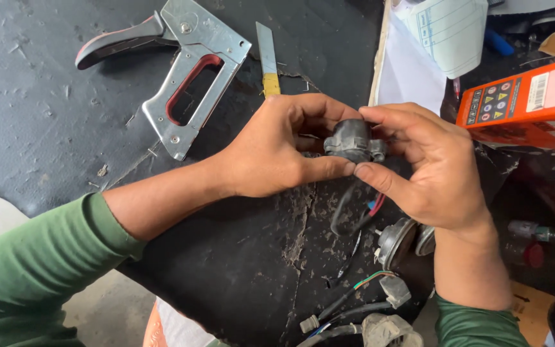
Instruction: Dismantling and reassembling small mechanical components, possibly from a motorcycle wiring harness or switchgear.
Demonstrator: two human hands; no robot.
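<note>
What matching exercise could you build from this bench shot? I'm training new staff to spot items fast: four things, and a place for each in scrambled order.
Things:
1. staple gun
2. black part
3. orange box
4. utility knife

Places:
A. right edge of the view
B. between the fingertips of left hand and right hand
C. upper left on the black mat
D. just right of the staple gun

Pairs: 1-C, 2-B, 3-A, 4-D

Even, soft daylight, sharp focus at the centre, faint glare on the metal staple gun.
</note>
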